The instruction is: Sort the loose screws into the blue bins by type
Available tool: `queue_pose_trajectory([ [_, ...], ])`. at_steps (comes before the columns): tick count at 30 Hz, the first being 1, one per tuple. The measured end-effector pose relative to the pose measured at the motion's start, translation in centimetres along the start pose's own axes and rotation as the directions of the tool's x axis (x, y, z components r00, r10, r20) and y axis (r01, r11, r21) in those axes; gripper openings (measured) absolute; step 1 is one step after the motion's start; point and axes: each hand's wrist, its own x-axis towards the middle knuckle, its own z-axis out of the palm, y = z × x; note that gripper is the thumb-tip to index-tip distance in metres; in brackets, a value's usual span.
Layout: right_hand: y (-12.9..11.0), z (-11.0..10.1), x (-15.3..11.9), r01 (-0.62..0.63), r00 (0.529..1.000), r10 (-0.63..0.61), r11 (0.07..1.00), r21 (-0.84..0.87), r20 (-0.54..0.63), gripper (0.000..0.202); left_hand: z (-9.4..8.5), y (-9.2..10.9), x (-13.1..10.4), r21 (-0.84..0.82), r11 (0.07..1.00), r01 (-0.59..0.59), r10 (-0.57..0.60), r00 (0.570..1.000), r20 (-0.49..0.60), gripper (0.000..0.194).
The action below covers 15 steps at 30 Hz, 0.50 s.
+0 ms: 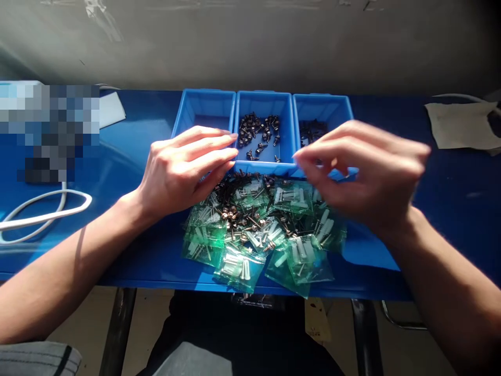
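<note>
Nearest, toward 6 o'clock on the blue tabletop (pixel 148 261), lies a pile of loose screws (pixel 230 213) among at least seven clear green packets (pixel 240 269) of pale plugs and screws; overlap hides exact counts. Above it are two hands. The left hand (pixel 176 169), at 9 o'clock, has its fingers extended and slightly apart, back up, wrist low, tips by the near ends of two bins; contact is unclear. The right hand (pixel 364 177), at 3 o'clock, arches with thumb and index fingertips together; blur hides any held piece. Beyond, at 12 o'clock, stand three blue bins (pixel 264 167), side by side, screws showing in the middle and right ones.
</note>
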Motion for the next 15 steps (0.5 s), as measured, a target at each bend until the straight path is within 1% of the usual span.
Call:
queue_pose_trajectory([
  [1, -0.4, 0.3, -0.1, 0.066, 0.995, -0.069, 0.996, 0.058, 0.066, 0.007, 0.1, 0.0, 0.0, -0.002, 1.0, -0.002, 0.002, 1.0, -0.001, 0.026],
  [3, -1.6, 1.2, -0.4, 0.167, 0.964, -0.197, 0.971, 0.169, 0.18, 0.007, 0.2, -0.1, 0.0, -0.005, 1.0, -0.004, 0.004, 1.0, -0.009, 0.027],
  [5, -2.5, 2.1, -0.7, 0.235, 0.927, -0.283, 0.95, 0.204, 0.247, 0.008, 0.2, 0.0, 0.1, -0.008, 1.0, -0.009, 0.009, 1.0, -0.019, 0.026],
  [7, -3.0, 2.8, -0.9, 0.253, 0.919, -0.298, 0.948, 0.193, 0.257, 0.01, 0.2, 0.0, 0.2, -0.009, 1.0, -0.021, 0.02, 0.999, -0.025, 0.025],
  [10, -3.1, 3.1, -1.1, 0.226, 0.922, -0.275, 0.954, 0.198, 0.271, 0.017, 0.0, 0.0, 0.3, -0.005, 0.999, -0.039, 0.039, 0.999, -0.036, 0.026],
  [13, -3.0, 3.0, -1.1, 0.199, 0.929, -0.26, 0.951, 0.238, 0.263, 0.016, 0.0, 0.1, 0.4, 0.002, 0.999, -0.051, 0.052, 0.998, -0.038, 0.027],
  [15, -3.1, 2.9, -1.1, 0.186, 0.94, -0.254, 0.941, 0.283, 0.228, 0.013, -0.1, 0.1, 0.4, 0.002, 0.998, -0.055, 0.055, 0.998, -0.035, 0.027],
])
